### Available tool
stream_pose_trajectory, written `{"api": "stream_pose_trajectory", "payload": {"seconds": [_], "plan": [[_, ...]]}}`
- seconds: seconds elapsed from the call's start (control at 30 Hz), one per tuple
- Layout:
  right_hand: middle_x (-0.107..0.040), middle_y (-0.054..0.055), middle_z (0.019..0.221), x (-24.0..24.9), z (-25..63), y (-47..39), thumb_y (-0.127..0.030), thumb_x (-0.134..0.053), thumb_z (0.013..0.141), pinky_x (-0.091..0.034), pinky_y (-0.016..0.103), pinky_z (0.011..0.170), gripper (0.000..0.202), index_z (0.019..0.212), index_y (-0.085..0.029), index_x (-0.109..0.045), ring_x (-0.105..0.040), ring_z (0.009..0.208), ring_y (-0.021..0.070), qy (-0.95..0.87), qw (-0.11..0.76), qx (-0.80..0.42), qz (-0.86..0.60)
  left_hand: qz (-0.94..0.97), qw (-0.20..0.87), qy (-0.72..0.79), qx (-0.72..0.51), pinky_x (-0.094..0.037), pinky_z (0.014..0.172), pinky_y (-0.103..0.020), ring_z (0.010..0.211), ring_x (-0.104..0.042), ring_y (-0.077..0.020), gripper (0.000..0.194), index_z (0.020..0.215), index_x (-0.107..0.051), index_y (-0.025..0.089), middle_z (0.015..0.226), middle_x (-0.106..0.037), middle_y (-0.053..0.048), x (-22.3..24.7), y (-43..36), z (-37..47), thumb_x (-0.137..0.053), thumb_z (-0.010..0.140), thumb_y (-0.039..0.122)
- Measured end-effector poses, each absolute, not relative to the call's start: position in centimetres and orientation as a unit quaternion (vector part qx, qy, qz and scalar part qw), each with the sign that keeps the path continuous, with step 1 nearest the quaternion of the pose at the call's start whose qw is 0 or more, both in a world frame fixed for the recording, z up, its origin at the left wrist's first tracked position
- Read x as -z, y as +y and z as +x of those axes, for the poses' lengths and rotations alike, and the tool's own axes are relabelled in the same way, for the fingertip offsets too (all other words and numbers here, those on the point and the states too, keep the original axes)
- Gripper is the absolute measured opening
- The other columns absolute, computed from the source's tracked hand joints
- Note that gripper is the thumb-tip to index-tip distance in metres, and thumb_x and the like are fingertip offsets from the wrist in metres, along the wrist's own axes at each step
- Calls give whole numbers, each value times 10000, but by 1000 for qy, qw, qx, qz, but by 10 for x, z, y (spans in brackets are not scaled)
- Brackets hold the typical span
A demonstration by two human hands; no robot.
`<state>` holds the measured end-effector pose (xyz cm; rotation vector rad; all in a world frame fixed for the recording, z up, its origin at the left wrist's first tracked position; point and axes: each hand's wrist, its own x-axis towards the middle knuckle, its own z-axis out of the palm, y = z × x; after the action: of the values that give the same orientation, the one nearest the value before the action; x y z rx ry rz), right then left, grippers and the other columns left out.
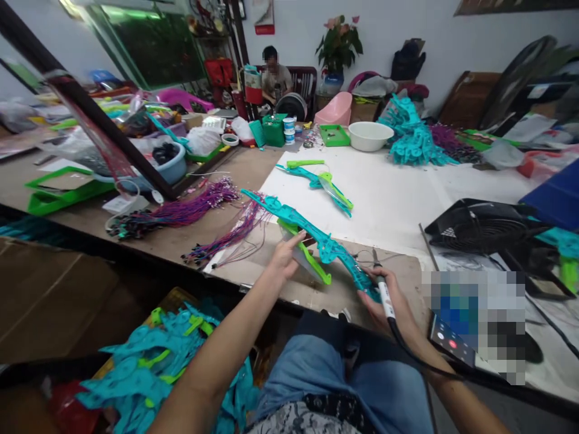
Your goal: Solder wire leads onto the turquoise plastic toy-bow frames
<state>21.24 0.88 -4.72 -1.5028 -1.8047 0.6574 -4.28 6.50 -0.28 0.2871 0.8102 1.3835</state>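
Note:
A long teal plastic frame (323, 240) with a lime-green part (316, 271) attached lies slanted above the table's near edge. My left hand (289, 256) is closed on it near its middle. At the frame's near right end, my right hand (391, 295) supports the teal plastic and also grips a soldering iron (384, 289). The iron's tip points up and away from me, and its black cord trails over my right forearm. Farther back on the white sheet lies a similar teal-and-green piece (316, 179). Thin purple and red wires (244, 226) lie beside the held frame.
A larger wire bundle (194, 202) lies at left. A black fan (484, 226) and a phone (452, 340) are at right. Many teal pieces fill a container (174, 295) below the table edge. A teal pile (404, 135) and white basin (371, 135) stand behind; a person (277, 75) sits far back.

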Motion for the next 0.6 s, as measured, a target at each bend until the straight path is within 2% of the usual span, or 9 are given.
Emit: {"api": "stream_pose_trajectory", "payload": {"seconds": [0.1,0.23,0.33,0.47,0.53,0.6], "plan": [[-693,103,1102,49,221,22,-408,-643,736,-537,384,843,489,1138,-242,-421,-684,973,240,-685,399,-260,-551,209,667,398,-595,-472,522,-233,609,-637,-150,273,820,-653,143,704,-686,-33,-11,65,-71,-802,598,198],[-699,103,1124,39,231,30,-394,-634,756,-517,401,934,440,1103,-254,-403,-678,1051,240,-711,405,-273,-506,382,628,433,-522,-468,541,-236,547,-586,-122,231,686,-642,124,636,-646,-30,-36,78,-118,-819,570,216],[-701,96,1135,31,238,27,-364,-622,780,-517,384,941,384,1073,-265,-396,-669,1077,235,-734,411,-258,-475,492,586,431,-478,-489,612,-252,605,-607,-148,241,676,-662,126,640,-652,-29,-62,98,-148,-829,506,158],[-691,97,1166,31,248,25,-330,-618,796,-523,389,924,382,1099,-272,-392,-652,1110,246,-763,396,-222,-461,583,556,463,-369,-502,695,-309,726,-648,-232,306,739,-706,154,744,-697,-55,-108,127,-165,-804,456,93],[-682,111,1176,33,255,28,-315,-619,784,-532,397,897,386,1099,-271,-401,-653,1104,263,-767,391,-207,-465,671,486,475,-296,-488,778,-318,823,-652,-258,293,757,-726,172,816,-708,-72,-128,140,-167,-783,486,77],[-673,118,1185,33,263,33,-302,-620,766,-539,407,863,387,1094,-268,-418,-665,1071,278,-777,373,-190,-469,781,358,460,-223,-443,892,-327,937,-631,-267,280,784,-732,202,877,-701,-72,-139,152,-167,-757,534,77]]}}
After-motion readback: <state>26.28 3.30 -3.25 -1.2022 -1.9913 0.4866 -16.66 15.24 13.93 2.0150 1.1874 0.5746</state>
